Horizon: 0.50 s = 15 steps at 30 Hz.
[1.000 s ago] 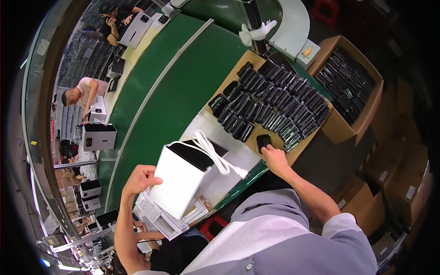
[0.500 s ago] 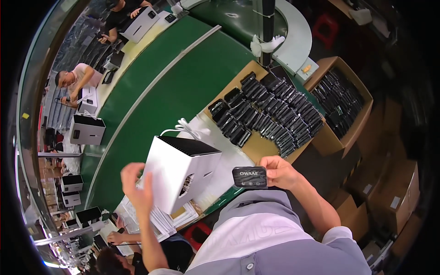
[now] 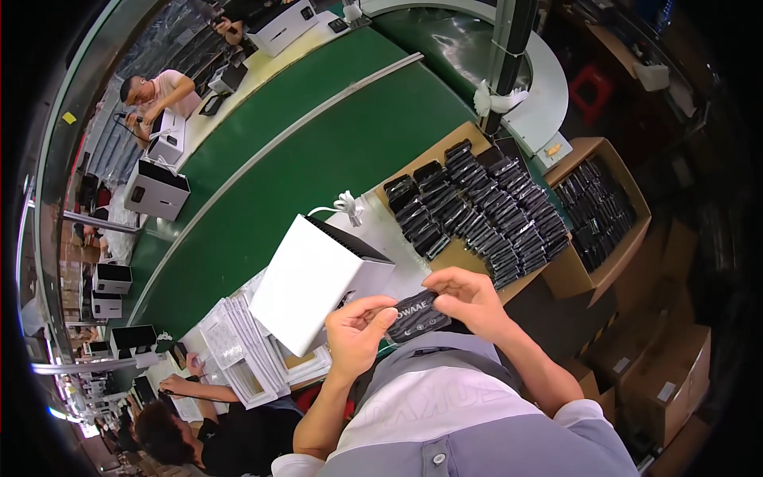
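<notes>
- Black remote (image 3: 421,319): small, flat, rounded corners, dark face with a streaky sheen; tilted, right end higher. Held up in front of the person's waist, by the near edge of the tabletop (image 3: 407,256).
- Left hand (image 3: 355,334): fingers closed narrow, thumb and forefinger pinching the remote's left end.
- Right hand (image 3: 470,304): fingers pinching the upper right corner, thumb on the face.
- White box (image 3: 306,274): just beyond the left hand, standing tilted in view, dark ribbed top; white cord (image 3: 347,208) coiled behind it.
- White frames (image 3: 238,350): stacked left of the white box, some under clear wrap.
- More black remotes (image 3: 481,211): packed in rows on a cardboard sheet (image 3: 459,261); others inside an open carton (image 3: 624,258) to the right.
- Green belt (image 3: 318,147): beyond the tabletop.
- Hidden: both ends of the held remote, under fingers; its back; part of the white box's near side, behind the left hand. Picture rim dark, far left cluttered and hard to make out.
- Writing: pale capitals across the remote's face, small symbols in a row below. Shirt (image 3: 421,397) lettering faint; labels on brown cartons (image 3: 666,389) too small to read.
</notes>
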Motion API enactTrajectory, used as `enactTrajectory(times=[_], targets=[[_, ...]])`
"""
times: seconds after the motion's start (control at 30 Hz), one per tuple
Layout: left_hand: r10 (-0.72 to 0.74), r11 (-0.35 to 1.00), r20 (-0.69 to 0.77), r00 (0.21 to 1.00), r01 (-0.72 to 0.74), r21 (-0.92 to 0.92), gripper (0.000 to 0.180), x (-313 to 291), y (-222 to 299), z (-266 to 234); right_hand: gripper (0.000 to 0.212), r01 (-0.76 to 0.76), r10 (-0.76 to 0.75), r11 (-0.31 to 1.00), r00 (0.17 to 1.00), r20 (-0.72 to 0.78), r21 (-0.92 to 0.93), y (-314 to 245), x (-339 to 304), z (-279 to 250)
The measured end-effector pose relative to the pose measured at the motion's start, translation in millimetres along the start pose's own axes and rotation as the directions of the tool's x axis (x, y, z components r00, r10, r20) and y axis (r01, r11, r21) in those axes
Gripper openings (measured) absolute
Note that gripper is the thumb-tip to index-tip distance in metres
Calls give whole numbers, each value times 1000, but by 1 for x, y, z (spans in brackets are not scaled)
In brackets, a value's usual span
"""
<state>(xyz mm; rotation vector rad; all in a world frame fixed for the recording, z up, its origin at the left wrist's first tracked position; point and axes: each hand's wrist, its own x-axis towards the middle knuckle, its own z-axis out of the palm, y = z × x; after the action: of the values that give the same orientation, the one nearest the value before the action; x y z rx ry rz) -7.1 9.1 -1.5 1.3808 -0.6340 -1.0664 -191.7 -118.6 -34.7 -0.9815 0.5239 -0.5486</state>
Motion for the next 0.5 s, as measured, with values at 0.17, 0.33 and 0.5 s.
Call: enactTrajectory(times=[0.17, 0.33, 0.5], targets=[[-6, 1000, 9, 1000, 6, -25, 15, 1, -1, 0, 14, -37, 21, 995, 987, -162, -94, -5, -3, 12], [-10, 994, 16, 1000, 12, -109, 12, -7, -3, 2, 9, 1, 14, 998, 971, -237, 65, 7, -5, 13], [60, 980, -46, 997, -67, -186, 11, -10, -10, -5, 7, -34, 49, 992, 990, -130, 122, 3, -5, 11]])
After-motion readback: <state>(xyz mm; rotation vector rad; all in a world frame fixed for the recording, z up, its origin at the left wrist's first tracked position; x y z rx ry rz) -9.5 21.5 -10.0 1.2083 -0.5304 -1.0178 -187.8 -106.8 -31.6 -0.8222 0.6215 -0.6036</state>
